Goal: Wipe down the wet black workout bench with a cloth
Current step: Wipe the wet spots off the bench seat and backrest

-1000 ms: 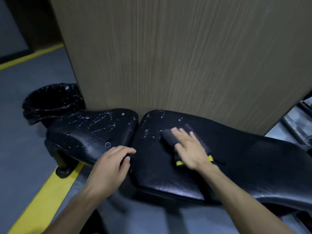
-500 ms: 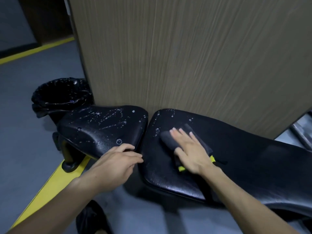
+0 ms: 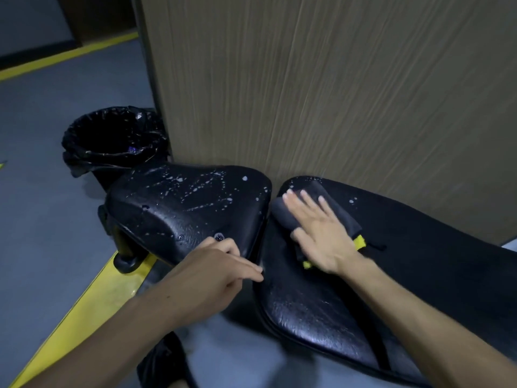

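Bench, black padded, two sections: seat pad [image 3: 190,208] on the left, long back pad [image 3: 321,303] on the right, narrow gap between them; both stand just in front of a wood-grain panel [image 3: 335,93]; the far edges sit close to it, whether touching cannot be told. Seat pad surface carries many pale droplets and streaks across its top; back pad shows a few droplets near its far left corner and beside the cloth, with a wet sheen on its near part.

Cloth [image 3: 316,208], dark grey with a yellow edge showing at its near side, lies folded on the back pad near the far left corner, close to the gap; right hand [image 3: 321,233] lies flat on top of it, fingers straight and spread, palm down, pressing the cloth to the pad; fingertips point toward the panel.

Left hand [image 3: 221,270] rests at the near right corner of the seat pad, beside the gap; fingers loosely bent against the pad edge; whether they actually grasp the edge cannot be told.

Bin lined with a black bag [image 3: 114,141] stands on the grey floor [image 3: 42,205] to the left, behind the seat pad and beside the panel; a yellow floor stripe [image 3: 84,312] runs under the seat pad's support.
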The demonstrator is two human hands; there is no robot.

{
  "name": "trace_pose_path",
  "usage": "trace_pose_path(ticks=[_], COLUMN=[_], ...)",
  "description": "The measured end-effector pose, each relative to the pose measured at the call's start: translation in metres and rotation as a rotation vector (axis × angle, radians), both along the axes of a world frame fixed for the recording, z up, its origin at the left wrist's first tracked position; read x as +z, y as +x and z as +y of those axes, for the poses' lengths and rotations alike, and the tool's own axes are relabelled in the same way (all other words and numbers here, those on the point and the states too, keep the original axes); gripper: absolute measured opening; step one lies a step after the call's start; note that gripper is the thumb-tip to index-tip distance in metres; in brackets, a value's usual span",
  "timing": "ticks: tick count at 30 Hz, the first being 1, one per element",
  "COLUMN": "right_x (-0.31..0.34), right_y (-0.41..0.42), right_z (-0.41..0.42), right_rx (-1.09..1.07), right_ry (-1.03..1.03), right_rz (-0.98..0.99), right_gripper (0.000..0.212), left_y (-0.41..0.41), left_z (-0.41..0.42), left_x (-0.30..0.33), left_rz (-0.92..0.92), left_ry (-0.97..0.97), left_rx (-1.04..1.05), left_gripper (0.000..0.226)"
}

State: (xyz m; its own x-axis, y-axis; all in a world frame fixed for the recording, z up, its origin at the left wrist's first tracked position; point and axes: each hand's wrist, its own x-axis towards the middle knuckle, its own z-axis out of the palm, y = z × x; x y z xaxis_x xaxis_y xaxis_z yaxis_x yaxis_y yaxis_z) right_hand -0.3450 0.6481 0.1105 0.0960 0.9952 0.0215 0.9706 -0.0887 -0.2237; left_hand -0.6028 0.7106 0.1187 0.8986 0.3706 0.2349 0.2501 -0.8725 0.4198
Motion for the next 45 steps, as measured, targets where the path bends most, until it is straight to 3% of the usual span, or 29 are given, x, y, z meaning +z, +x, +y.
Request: trace_pose_path(ticks=[4,6,10,17,23,28,31,36,38,42,45], right_x=[0.003,0.005,0.002,0.005,0.008,0.003,0.005,0.002,0.002,-0.001,-0.002], right_y=[-0.021,0.001,0.018,-0.008,0.040,-0.004,0.015,0.060,0.037,-0.003,0.051], right_z=[-0.043,-0.014,0.043,-0.025,0.060,-0.001,0.014,0.111,0.100,0.036,0.066], right_rx=[0.359,0.319,-0.027,0.379,-0.014,0.226,0.211,-0.274,-0.236,0.075,-0.035], right_ry=[-0.043,-0.051,-0.012,-0.036,-0.009,0.033,0.041,0.021,0.045,0.086,0.071], right_rz=[0.048,0.052,0.044,0.081,0.083,0.142,0.152,0.110,0.089,0.183,0.158], right_gripper=[0.078,0.075,0.073,0.073,0.083,0.073,0.071,0.073,0.071,0.075,0.077], left_y=[-0.001,0.003,0.008,0.014,0.023,0.026,0.035,0.049,0.052,0.061,0.072], left_z=[0.009,0.010,0.007,0.013,0.015,0.023,0.030,0.033,0.036,0.049,0.052], left_x=[-0.002,-0.002,-0.002,0.001,0.007,0.005,0.008,0.012,0.011,0.011,0.014], left_rz=[0.091,0.081,0.041,0.095,0.097,0.115,0.108,0.047,0.045,0.055,0.059], left_ry=[-0.034,-0.038,0.017,0.054,0.067,0.029,0.031,0.034,0.043,0.055,0.057], left_rx=[-0.035,-0.023,0.001,0.016,0.030,0.039,0.035,0.045,0.040,0.040,0.044], left_gripper=[0.042,0.041,0.041,0.037,0.039,0.038,0.037,0.037,0.040,0.038,0.038])
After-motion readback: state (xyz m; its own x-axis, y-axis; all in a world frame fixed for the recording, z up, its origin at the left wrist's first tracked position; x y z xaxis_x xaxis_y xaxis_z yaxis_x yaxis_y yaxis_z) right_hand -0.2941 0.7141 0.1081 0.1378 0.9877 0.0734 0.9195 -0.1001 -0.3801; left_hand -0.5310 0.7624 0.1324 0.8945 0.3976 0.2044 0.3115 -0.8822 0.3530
